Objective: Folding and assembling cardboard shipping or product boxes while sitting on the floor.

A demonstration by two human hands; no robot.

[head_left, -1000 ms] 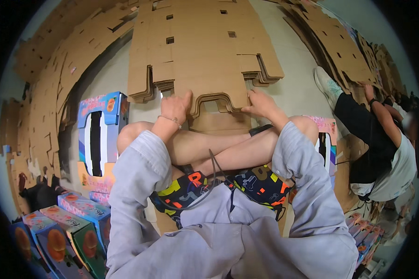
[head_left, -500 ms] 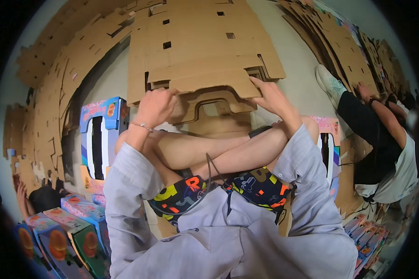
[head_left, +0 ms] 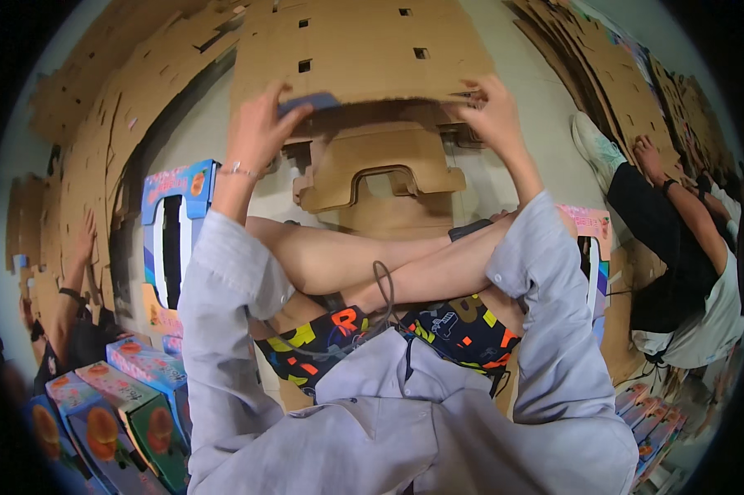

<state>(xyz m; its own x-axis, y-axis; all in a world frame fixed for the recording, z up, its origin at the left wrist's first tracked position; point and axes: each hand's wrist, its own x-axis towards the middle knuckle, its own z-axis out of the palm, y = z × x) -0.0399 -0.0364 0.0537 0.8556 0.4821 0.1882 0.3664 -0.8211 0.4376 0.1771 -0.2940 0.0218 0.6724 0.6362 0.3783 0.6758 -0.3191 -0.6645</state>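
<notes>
A flat brown cardboard sheet (head_left: 355, 58) with small square slots lies in front of me, its near edge raised. My left hand (head_left: 261, 124) grips the left end of that edge, thumb stretched inward beside a small blue printed patch (head_left: 310, 103). At the right end my right hand (head_left: 492, 115) pinches the edge between thumb and bent fingers; some fingertips are blurred. Below the raised edge a second cardboard piece (head_left: 388, 157) shows, with a notched tab and a cut-out handle opening. It lies just beyond my crossed legs.
Printed folded boxes stand beside my left knee (head_left: 174, 198) and right knee (head_left: 590, 223). More boxes (head_left: 108, 421) are stacked at lower left. Cardboard stacks (head_left: 586, 66) line both sides. Co-workers sit left and right; one's shoe (head_left: 595, 148) lies near the right stack.
Both hands have moved away from me and up, turning the sheet's near edge upward. The notched piece beneath is more exposed. At left, a co-worker's arm has reached farther into view.
</notes>
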